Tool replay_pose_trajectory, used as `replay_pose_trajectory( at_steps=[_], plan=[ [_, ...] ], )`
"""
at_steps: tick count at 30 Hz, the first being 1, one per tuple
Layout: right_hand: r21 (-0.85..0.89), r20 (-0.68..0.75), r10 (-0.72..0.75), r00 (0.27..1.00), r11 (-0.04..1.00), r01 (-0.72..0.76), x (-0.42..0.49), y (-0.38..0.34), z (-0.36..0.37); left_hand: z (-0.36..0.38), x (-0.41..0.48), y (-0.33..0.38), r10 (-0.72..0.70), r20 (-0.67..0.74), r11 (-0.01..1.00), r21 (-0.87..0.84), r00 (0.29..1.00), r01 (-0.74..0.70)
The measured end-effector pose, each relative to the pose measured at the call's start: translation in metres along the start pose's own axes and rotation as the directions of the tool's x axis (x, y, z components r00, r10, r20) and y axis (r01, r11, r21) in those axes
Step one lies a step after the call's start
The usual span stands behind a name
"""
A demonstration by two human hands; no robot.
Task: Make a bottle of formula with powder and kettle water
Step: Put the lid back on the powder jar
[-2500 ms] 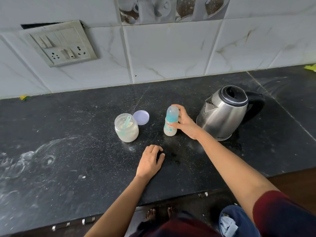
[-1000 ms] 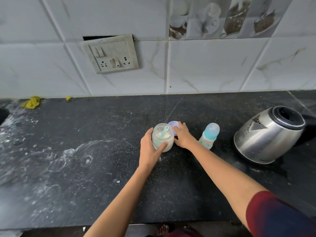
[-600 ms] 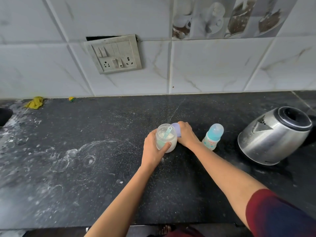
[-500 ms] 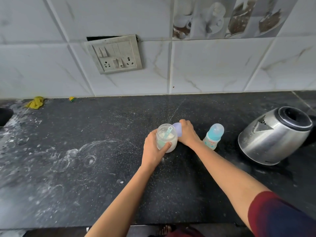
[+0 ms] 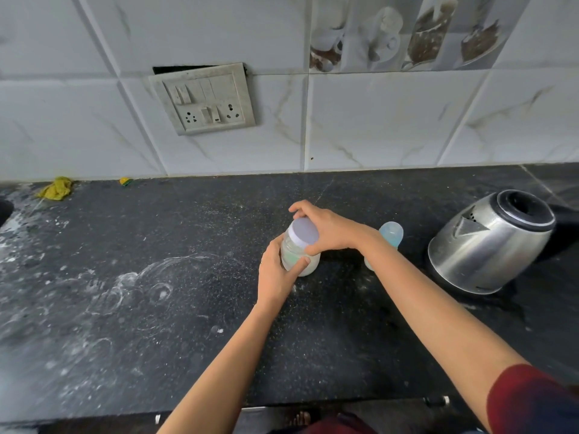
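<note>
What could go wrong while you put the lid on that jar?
1. The right hand works just in front of the baby bottle; its wrist could knock it over when pulling back.
2. The left hand grips the powder jar while the lid goes on; a crooked lid might let powder spill.

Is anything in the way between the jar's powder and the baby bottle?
Yes. The lid covers the jar, with the right hand gripping it, and the bottle is capped. The left hand holds the jar.
</note>
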State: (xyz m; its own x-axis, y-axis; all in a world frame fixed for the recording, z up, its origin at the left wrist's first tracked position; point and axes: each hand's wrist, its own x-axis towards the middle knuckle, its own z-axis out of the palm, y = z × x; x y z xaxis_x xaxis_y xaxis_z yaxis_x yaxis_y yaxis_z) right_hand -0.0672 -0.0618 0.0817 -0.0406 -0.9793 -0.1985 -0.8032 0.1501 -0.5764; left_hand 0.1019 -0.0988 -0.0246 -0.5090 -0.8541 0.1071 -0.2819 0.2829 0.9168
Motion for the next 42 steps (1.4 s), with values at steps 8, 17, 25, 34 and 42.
replay_pose_trajectory(
  at_steps=[8,17,25,34,42],
  plan=[
    [-0.094,0.077,-0.032,0.996,0.995,0.04,0.007,-0.006,0.006,0.002,-0.001,-0.002,-0.009,-0.024,0.999,-0.037,1.0,0.008],
    [-0.108,0.088,-0.081,0.993,0.99,0.09,0.006,-0.009,0.013,0.003,-0.003,0.001,-0.024,-0.056,0.998,-0.06,0.998,0.021],
    [-0.365,0.037,-0.02,0.999,0.931,0.032,0.014,-0.017,0.01,0.004,0.0,-0.003,-0.026,-0.034,0.999,-0.038,0.999,0.025],
    [-0.296,-0.309,0.37,0.876,0.838,-0.458,0.007,-0.008,0.032,0.003,0.001,-0.004,-0.009,-0.038,1.0,-0.026,0.999,0.008],
    [-0.306,0.165,0.042,0.985,0.952,0.011,-0.004,-0.018,-0.002,0.003,0.0,-0.001,-0.014,-0.02,0.999,-0.051,1.0,0.013]
  ],
)
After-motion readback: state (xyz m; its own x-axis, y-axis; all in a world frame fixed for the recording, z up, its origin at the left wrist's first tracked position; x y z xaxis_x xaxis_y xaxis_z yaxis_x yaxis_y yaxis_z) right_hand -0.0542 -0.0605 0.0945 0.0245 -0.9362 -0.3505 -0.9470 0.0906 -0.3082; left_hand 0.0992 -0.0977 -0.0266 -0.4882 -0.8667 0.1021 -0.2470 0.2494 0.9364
